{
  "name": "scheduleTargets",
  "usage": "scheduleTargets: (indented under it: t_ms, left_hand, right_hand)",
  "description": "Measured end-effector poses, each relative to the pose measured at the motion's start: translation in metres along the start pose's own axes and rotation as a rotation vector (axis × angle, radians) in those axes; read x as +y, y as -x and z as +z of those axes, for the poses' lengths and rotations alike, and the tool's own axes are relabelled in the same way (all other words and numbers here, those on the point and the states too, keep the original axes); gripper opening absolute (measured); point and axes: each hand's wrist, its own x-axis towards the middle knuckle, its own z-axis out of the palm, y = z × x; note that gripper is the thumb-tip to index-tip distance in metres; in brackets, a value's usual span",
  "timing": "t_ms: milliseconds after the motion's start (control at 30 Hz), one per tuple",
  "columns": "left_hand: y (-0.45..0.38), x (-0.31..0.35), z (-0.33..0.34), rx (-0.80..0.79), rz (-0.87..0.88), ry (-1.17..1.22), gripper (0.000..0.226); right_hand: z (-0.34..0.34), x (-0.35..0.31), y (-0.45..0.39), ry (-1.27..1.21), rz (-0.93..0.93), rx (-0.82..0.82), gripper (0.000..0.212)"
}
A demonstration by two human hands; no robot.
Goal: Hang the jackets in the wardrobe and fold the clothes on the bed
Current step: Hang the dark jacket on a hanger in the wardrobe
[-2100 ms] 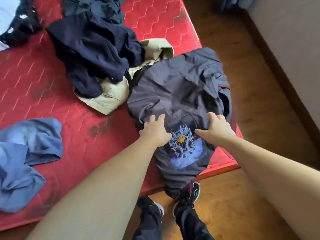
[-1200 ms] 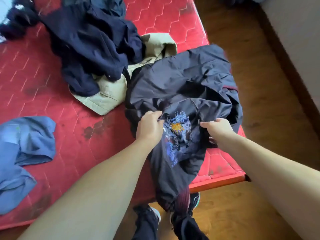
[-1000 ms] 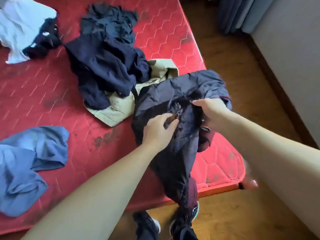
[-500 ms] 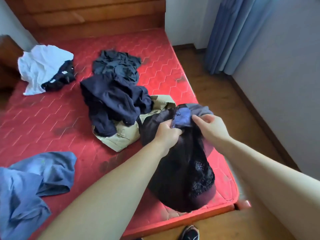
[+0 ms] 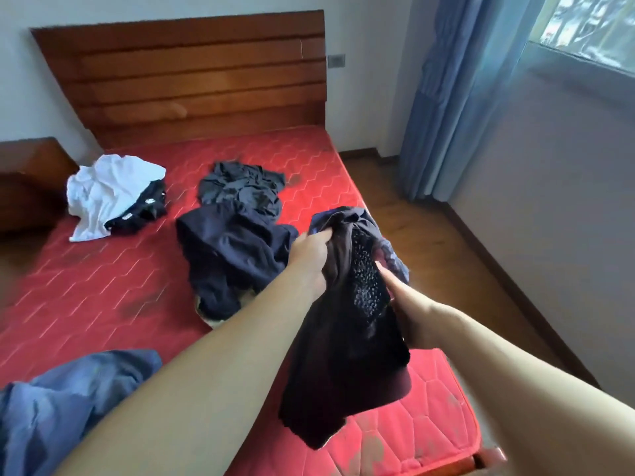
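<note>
A dark jacket (image 5: 347,365) with a mesh lining hangs in the air over the near right corner of the red bed (image 5: 113,290). My left hand (image 5: 311,259) grips its bunched top. My right hand (image 5: 409,309) holds it from the right side, partly hidden behind the fabric. A navy garment (image 5: 233,252) lies in a heap on a beige one (image 5: 220,321) mid-bed. Behind it lies a dark grey garment (image 5: 240,187). A white shirt (image 5: 106,190) with a black piece (image 5: 144,211) lies far left. Blue clothing (image 5: 68,407) lies near left.
A wooden headboard (image 5: 192,73) stands at the far end, with a wooden bedside table (image 5: 27,180) at the left. Blue curtains (image 5: 457,108) and a window (image 5: 591,29) are at the right. Wooden floor (image 5: 439,255) runs between bed and wall.
Both hands gathered the dark jacket off the mattress and lifted it, turning its mesh lining outward. The view rose from the bed corner to the whole bed and headboard.
</note>
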Motion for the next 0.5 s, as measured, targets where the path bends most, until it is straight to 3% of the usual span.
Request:
scheduleTargets:
  t_ms: [67, 267, 367, 500]
  left_hand:
    - [0.006, 0.007, -0.008, -0.014, -0.008, -0.033, 0.011]
    - [0.015, 0.035, -0.052, -0.107, 0.109, -0.207, 0.020]
    - [0.021, 0.037, -0.077, -0.184, 0.175, -0.403, 0.025]
    - [0.027, 0.028, -0.097, -0.247, 0.184, -0.781, 0.030]
  right_hand:
    - [0.018, -0.011, -0.001, -0.157, -0.091, -0.041, 0.085]
    - [0.050, -0.064, 0.000, -0.274, -0.316, 0.191, 0.018]
    - [0.052, -0.104, 0.016, -0.307, -0.483, 0.295, 0.015]
    - [0.067, -0.155, 0.054, -0.178, -0.674, 0.224, 0.024]
